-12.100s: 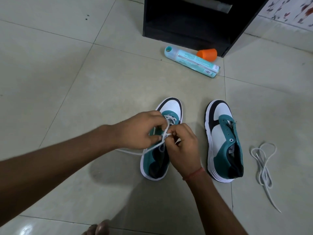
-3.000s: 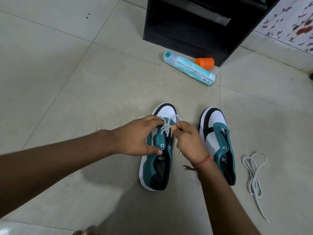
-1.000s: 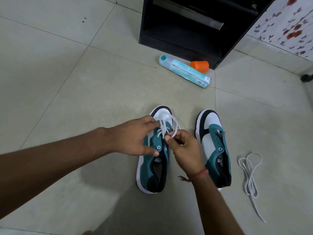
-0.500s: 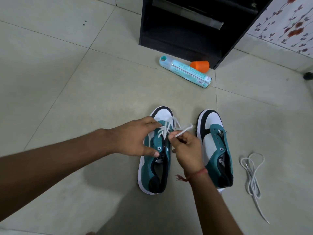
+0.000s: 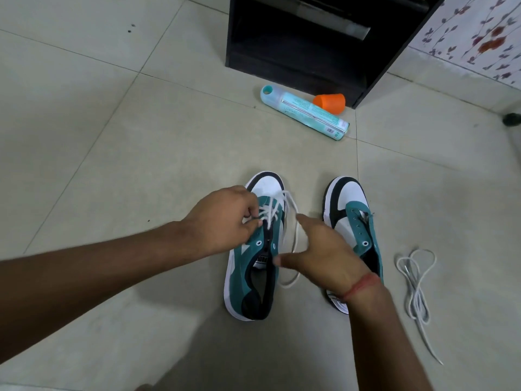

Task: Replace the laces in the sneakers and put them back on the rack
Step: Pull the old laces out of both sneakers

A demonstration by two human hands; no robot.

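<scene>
Two teal, white and black sneakers stand side by side on the tiled floor. The left sneaker has a white lace threaded through its front eyelets, and one long end trails down its right side to the floor. My left hand grips that sneaker's left eyelet edge, with its fingers curled beside the crossed lace. My right hand hovers between the sneakers with spread fingers and holds nothing. The right sneaker has no lace. A second white lace lies loose to its right.
The black shoe rack stands at the top of the view with its lower shelf open. A teal tube and an orange cup lie in front of it. A flowered wall is at the top right.
My right hand has let go of the lace end and dropped back with its fingers spread. The lace end now hangs to the floor. My left hand's thumb has moved up to the laces.
</scene>
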